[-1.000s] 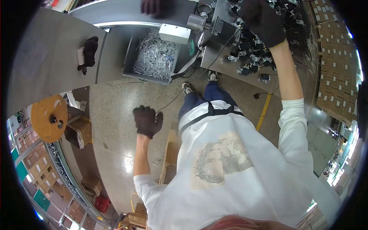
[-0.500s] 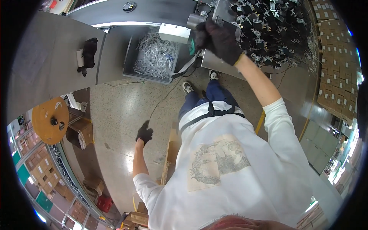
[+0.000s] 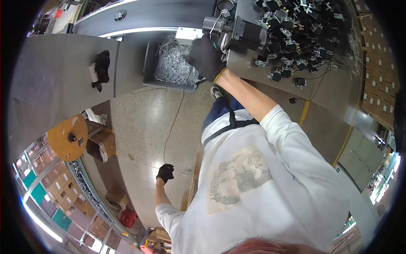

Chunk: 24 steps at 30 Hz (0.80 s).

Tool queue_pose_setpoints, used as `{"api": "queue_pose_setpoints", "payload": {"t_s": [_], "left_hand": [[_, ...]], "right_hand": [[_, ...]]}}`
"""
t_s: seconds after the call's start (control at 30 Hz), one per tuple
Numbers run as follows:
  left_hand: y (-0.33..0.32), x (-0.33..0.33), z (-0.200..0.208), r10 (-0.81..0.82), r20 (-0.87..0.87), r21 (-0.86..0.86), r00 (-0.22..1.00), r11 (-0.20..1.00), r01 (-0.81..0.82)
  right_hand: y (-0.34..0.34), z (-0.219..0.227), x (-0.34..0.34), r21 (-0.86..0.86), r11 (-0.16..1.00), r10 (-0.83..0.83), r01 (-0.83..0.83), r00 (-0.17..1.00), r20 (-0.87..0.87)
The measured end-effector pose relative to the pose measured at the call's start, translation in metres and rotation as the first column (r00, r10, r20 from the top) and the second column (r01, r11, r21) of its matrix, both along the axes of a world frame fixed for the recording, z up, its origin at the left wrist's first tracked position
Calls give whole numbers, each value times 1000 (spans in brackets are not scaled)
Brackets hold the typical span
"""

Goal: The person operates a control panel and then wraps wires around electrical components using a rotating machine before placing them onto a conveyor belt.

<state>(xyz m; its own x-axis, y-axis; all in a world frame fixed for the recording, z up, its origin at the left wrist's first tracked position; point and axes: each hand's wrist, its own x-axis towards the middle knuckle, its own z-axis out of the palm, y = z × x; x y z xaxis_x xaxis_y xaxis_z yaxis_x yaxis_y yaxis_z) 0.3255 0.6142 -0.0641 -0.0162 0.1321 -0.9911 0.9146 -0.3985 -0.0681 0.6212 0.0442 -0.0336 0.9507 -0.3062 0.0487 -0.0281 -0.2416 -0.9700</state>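
My right hand (image 3: 206, 59), in a black glove, is over the right edge of the grey bin (image 3: 148, 70) and just below a bench-mounted machine with a metal cylinder (image 3: 213, 25) and a dark motor body (image 3: 249, 34). Motion smears its fingers, so whether they hold anything is unclear. A white box-shaped cover (image 3: 186, 33) lies just beyond that hand. The bin contains a heap of clear plastic scraps (image 3: 173, 59). My left hand (image 3: 165, 172), also gloved in black, hangs low over the floor with its fingers curled in; nothing shows in it.
Many small black parts with metal prongs (image 3: 292, 38) cover the right bench. A dark conveyor belt (image 3: 160, 15) carries one small round item (image 3: 120, 15). Black gloves (image 3: 102, 70) lie on the left table. A thin cord (image 3: 173, 120) crosses the floor; an orange reel (image 3: 67, 137) stands left.
My right hand has moved left and slightly down, from the machine toward the bin. My left hand has dropped lower, and its fingers have curled in. The view has shifted a little.
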Motion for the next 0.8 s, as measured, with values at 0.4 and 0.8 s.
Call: {"api": "queue_pose_setpoints", "payload": {"t_s": [0.4,0.8], "left_hand": [[54,35,-24,-743,-108,-43,661,668,743],[-308,236,-146,-573,808,0,137,232,973]], "right_hand": [[33,36,-30,889,152,-83,432,902,-424],[-17,26,-40,103,993,101,-64,908,-408]]}}
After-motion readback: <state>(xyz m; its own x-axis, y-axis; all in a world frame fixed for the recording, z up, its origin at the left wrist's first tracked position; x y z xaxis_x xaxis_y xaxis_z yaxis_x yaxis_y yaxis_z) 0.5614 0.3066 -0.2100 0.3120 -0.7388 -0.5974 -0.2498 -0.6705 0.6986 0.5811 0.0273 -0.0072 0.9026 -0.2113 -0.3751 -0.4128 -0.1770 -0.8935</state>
